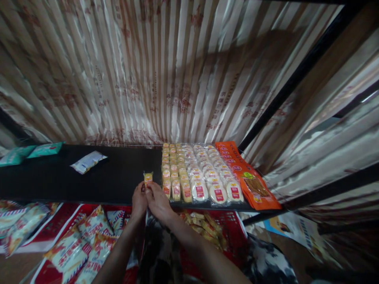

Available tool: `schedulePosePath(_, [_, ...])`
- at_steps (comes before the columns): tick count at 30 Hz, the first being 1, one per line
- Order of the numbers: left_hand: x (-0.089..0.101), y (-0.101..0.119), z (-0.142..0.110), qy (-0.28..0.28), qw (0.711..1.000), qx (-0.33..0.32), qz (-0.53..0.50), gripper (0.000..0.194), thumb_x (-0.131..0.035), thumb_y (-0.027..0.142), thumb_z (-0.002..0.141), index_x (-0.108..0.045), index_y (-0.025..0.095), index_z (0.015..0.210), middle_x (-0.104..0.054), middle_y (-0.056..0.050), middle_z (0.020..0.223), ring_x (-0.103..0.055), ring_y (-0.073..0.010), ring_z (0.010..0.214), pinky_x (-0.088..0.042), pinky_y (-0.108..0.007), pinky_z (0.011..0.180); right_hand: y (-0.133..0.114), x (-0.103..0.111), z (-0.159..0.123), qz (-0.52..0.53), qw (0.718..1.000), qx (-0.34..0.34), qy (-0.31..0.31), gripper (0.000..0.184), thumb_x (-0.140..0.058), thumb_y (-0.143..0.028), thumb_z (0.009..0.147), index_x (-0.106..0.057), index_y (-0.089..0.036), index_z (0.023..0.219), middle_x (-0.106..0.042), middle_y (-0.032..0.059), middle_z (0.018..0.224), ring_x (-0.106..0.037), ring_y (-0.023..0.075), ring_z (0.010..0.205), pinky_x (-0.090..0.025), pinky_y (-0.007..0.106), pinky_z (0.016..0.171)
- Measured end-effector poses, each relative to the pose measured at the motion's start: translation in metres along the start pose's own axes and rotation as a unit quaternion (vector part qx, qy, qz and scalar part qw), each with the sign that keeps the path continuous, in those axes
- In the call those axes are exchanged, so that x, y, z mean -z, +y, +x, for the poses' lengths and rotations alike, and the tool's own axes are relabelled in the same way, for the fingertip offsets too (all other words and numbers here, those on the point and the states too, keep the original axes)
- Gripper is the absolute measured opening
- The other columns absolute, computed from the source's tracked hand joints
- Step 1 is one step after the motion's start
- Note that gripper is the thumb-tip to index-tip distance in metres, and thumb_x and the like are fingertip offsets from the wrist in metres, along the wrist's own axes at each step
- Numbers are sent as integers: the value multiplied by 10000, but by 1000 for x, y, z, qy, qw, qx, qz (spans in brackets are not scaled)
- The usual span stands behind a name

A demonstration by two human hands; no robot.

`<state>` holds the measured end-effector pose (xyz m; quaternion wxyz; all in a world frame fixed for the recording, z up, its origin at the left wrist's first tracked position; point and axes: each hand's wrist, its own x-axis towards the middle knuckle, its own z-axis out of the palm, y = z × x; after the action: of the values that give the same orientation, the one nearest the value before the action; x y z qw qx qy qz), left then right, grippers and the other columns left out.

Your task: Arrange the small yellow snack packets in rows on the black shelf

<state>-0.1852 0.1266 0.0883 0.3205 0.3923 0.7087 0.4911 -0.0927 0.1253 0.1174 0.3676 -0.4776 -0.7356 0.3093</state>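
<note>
Between the fingers of both hands is a small yellow wrapped snack, held upright over the front part of the black shelf. My left hand grips it from the left with closed fingers. From the right, my right hand pinches it too. Just right of my hands stand rows of similar small yellow packets. Beside those lie rows of round, pale wrapped cakes with red labels.
Orange snack bags overlap at the shelf's right end. A white-blue packet and teal packets lie leftward. Below are red boxes with large snack bags and yellow packets. A dark slanted post rises right; striped sheeting hangs behind.
</note>
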Motion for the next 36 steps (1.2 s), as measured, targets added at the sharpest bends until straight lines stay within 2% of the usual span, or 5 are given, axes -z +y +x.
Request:
schedulePosePath(6, [-6, -6, 15, 23, 996, -67, 53, 352, -517, 169, 705, -616, 129, 1041, -629, -121, 972, -580, -242, 924, -441, -359, 856, 0, -3, 16, 8, 999, -36, -15, 285, -394, -192, 845, -576, -171, 1064, -606, 92, 1082, -567, 193, 1023, -442, 363, 927])
schedulePosePath(16, [-20, 2, 35, 43, 997, -58, 37, 373, -521, 156, 707, -597, 133, 1071, -629, -117, 1010, -584, -234, 964, -438, -347, 895, 4, -4, 41, 3, 997, -69, -17, 282, -403, -171, 829, -584, -159, 1045, -597, 100, 1083, -561, 194, 1026, -440, 346, 918])
schedulePosePath(24, [-29, 1, 63, 9, 987, -97, 132, 407, -438, 158, 779, -534, 77, 1166, -607, -155, 1133, -552, -219, 1060, -405, -347, 957, -5, 8, 66, 1, 992, -104, -77, 327, -387, -202, 852, -551, -170, 1133, -547, 85, 1195, -506, 166, 1119, -368, 320, 1000])
schedulePosePath(31, [-34, 5, 84, 4, 979, -116, 169, 401, -413, 140, 788, -549, 116, 1164, -635, -131, 1094, -567, -214, 1039, -421, -340, 936, 1, 6, 92, -10, 988, -141, -69, 359, -402, -241, 855, -552, -122, 1159, -559, 143, 1188, -535, 224, 1103, -392, 368, 975])
schedulePosePath(36, [-38, 10, 96, -8, 978, -119, 171, 368, -402, 151, 803, -570, 105, 1128, -633, -133, 1099, -579, -207, 1024, -432, -316, 915, 4, 3, 107, -12, 987, -147, -65, 374, -420, -215, 844, -529, -95, 1181, -565, 153, 1191, -539, 212, 1105, -383, 323, 978])
